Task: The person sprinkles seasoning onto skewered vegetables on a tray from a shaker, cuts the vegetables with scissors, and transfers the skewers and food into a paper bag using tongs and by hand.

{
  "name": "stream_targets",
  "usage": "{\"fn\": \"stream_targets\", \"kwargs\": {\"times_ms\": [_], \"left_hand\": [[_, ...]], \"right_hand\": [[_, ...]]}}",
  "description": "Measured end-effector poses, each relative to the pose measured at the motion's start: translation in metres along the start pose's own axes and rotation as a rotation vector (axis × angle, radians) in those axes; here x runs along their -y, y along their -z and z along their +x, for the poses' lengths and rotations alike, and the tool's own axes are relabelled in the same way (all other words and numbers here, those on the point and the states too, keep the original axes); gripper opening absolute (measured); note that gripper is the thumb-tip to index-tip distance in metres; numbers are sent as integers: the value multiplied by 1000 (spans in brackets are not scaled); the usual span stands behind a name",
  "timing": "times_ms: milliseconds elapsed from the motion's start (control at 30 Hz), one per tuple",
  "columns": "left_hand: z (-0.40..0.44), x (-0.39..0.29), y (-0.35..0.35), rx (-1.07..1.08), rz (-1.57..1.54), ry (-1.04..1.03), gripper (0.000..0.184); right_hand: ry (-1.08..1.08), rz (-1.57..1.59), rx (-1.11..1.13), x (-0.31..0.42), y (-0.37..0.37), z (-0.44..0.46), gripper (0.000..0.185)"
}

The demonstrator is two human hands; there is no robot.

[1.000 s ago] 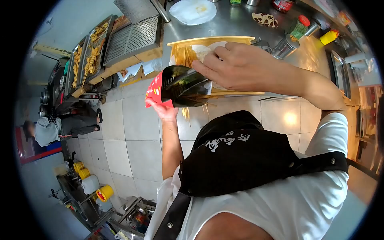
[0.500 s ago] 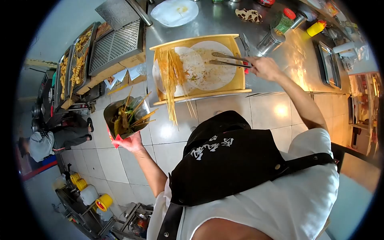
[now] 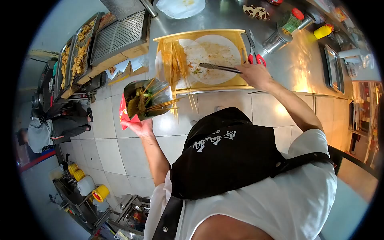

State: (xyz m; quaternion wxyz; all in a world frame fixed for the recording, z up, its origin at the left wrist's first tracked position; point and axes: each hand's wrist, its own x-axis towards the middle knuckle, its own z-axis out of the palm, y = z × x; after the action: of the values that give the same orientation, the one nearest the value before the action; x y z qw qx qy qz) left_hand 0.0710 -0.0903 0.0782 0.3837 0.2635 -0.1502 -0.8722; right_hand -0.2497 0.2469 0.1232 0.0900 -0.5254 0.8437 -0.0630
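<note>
My left hand (image 3: 141,127) is closed around the bottom of a red paper bag (image 3: 127,114) with a dark, shiny inside. Cooked greens and other food on skewers (image 3: 140,100) fill the bag, and several sticks poke out to the right. In my right hand (image 3: 256,76) are metal tongs (image 3: 218,67), whose tips hover over or rest on the paper in a wooden tray (image 3: 200,33); I cannot tell which. Flat orange-brown skewered food (image 3: 170,60) lies at the tray's left, its sticks overhanging the front edge. Seasoning crumbs and a green scrap dot the round paper (image 3: 216,50).
Red-handled scissors (image 3: 252,50) lie right of the tray, near a metal shaker (image 3: 277,41) and a green spice jar (image 3: 293,20). A perforated metal rack (image 3: 120,38) and trays of fried skewers (image 3: 82,48) stand left. Another person (image 3: 52,134) is at far left.
The bag in my left hand has moved right and up, closer to the tray. My right hand has shifted slightly lower, and the tong arms now look closer together. The scissors show more fully.
</note>
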Motion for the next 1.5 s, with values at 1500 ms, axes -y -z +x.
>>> {"fn": "stream_targets", "kwargs": {"times_ms": [1500], "left_hand": [[4, -15, 35, -27, -165, -22, 102]], "right_hand": [[-451, -47, -180, 29, -76, 26, 72]]}}
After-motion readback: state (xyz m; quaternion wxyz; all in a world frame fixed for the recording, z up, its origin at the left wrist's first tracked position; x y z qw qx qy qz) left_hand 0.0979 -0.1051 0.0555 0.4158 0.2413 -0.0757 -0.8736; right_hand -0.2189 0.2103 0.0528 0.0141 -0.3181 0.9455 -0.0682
